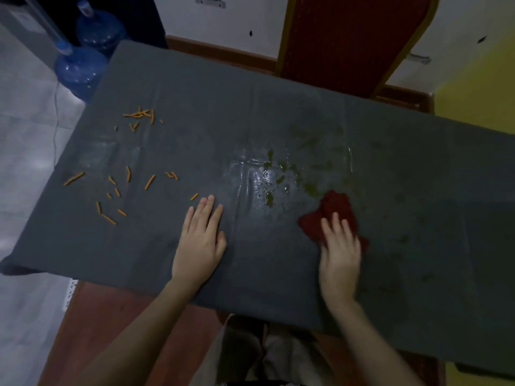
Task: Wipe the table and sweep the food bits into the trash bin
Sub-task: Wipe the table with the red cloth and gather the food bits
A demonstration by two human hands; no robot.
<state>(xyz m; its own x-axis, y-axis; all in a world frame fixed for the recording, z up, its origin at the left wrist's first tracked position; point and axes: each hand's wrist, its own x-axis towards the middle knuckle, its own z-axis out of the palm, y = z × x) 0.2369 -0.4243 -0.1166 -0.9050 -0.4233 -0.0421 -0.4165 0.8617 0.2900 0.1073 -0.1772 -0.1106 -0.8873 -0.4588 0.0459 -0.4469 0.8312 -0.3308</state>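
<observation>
A dark grey cloth covers the table (278,107). Several orange stick-shaped food bits (117,188) lie scattered over its left part, with a small cluster (140,115) farther back. A wet greenish spill (271,178) shines near the middle. My right hand (340,252) presses flat on a crumpled red rag (331,213) just right of the spill. My left hand (203,235) rests flat on the table, fingers apart, holding nothing, close to the nearest food bit (194,196). No trash bin is in view.
Two blue water jugs (80,71) stand on the floor beyond the table's far left corner. A red upholstered chair back (354,37) stands behind the far edge. Grey tiled floor (25,135) lies to the left, and my lap is below the near edge.
</observation>
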